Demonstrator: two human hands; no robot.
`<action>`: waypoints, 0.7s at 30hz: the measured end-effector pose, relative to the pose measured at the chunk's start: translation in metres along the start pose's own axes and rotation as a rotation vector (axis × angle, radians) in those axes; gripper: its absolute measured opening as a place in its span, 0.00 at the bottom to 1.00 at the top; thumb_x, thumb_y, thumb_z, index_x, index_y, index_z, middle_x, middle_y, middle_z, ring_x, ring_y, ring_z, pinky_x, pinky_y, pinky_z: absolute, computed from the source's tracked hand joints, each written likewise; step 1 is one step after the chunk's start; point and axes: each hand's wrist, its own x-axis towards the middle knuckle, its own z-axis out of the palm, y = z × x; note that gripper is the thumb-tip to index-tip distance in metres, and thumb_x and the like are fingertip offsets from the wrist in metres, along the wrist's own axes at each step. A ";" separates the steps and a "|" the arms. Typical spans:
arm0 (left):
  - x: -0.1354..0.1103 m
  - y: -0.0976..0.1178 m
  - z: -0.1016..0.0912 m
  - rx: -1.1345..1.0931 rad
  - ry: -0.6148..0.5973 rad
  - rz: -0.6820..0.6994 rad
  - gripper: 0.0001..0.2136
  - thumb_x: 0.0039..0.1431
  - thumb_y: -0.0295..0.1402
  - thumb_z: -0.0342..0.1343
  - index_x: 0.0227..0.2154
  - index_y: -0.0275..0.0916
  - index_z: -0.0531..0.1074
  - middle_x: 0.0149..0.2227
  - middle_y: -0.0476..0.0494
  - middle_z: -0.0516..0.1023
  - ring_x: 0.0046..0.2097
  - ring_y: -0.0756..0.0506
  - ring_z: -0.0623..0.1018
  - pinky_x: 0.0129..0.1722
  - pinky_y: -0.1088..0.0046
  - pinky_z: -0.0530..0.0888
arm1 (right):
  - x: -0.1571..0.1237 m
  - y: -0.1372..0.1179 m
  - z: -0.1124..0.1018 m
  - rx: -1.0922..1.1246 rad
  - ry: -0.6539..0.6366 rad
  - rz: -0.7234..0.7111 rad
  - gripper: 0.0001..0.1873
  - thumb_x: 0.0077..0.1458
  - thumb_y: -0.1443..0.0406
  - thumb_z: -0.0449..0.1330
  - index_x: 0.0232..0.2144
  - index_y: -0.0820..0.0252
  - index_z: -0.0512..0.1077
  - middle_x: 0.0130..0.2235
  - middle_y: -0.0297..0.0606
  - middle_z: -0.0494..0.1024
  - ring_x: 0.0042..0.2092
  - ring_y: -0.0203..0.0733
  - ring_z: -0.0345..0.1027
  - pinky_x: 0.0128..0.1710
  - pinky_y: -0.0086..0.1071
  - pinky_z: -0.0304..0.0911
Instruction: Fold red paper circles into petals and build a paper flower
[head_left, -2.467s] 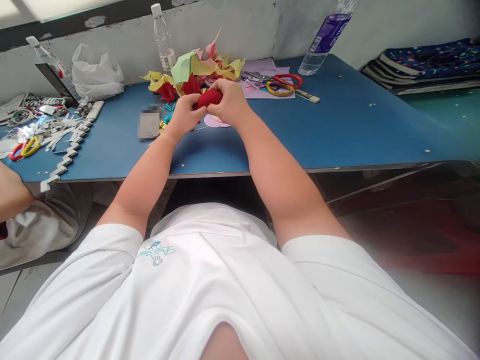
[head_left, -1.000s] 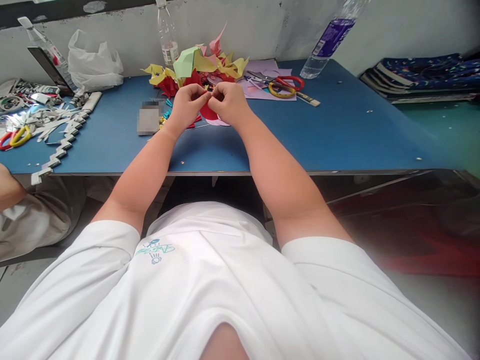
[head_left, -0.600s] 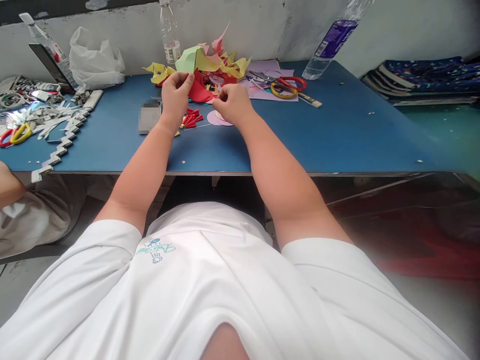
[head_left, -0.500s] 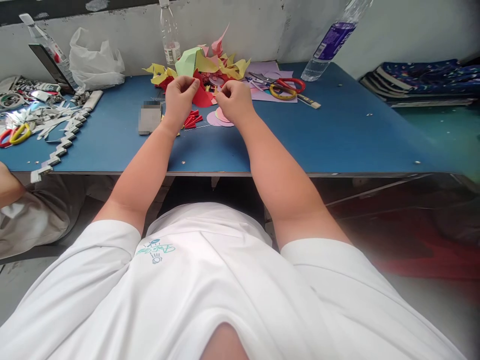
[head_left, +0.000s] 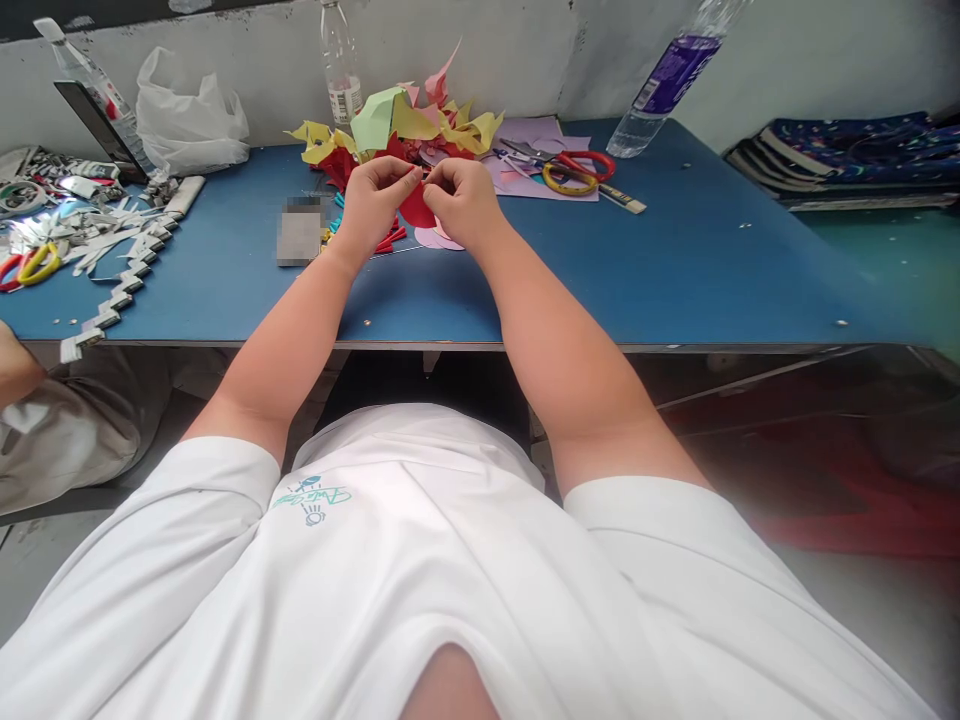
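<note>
My left hand (head_left: pixel 377 205) pinches a round piece of red paper (head_left: pixel 417 210) between thumb and fingers above the table. Close beside it, my right hand (head_left: pixel 465 203) is closed in a pinch at the paper's upper right edge; what lies between its fingertips is hidden. Small rolled red paper pieces (head_left: pixel 393 238) lie under my left hand. Pink and lilac paper circles (head_left: pixel 435 239) rest below the red one, partly covered. Behind my hands is a heap of crumpled yellow, green, pink and red paper scraps (head_left: pixel 405 122).
Scissors (head_left: pixel 570 178) lie on lilac paper (head_left: pixel 529 132), near a utility knife (head_left: pixel 622 200). Bottles (head_left: pixel 671 75), a white plastic bag (head_left: pixel 191 120) and a phone (head_left: pixel 101 130) stand at the back. Folded paper strips (head_left: pixel 124 285) and another person's arm (head_left: pixel 19 370) are at left.
My hands have come together; the left moved right with the red paper, and the right hand's fingertips now meet its edge. The view has shifted slightly.
</note>
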 end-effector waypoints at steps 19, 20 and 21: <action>0.008 -0.003 -0.010 0.072 0.126 0.142 0.27 0.69 0.64 0.75 0.26 0.54 0.74 0.30 0.44 0.70 0.37 0.38 0.68 0.41 0.52 0.69 | 0.016 0.025 -0.003 -0.188 -0.028 0.071 0.31 0.49 0.39 0.79 0.24 0.41 0.62 0.24 0.33 0.64 0.44 0.53 0.62 0.56 0.55 0.63; 0.010 -0.001 -0.013 0.055 0.147 0.144 0.27 0.70 0.65 0.74 0.28 0.53 0.74 0.31 0.44 0.71 0.37 0.38 0.68 0.43 0.52 0.70 | 0.017 0.027 -0.005 -0.211 -0.016 0.084 0.32 0.50 0.40 0.79 0.24 0.41 0.61 0.24 0.33 0.64 0.44 0.54 0.63 0.56 0.55 0.64; 0.012 0.001 -0.016 0.041 0.165 0.139 0.27 0.71 0.67 0.72 0.28 0.53 0.74 0.32 0.43 0.72 0.38 0.38 0.69 0.44 0.52 0.70 | 0.018 0.027 -0.007 -0.224 0.005 0.090 0.31 0.52 0.41 0.78 0.24 0.41 0.60 0.24 0.34 0.64 0.44 0.56 0.65 0.56 0.57 0.66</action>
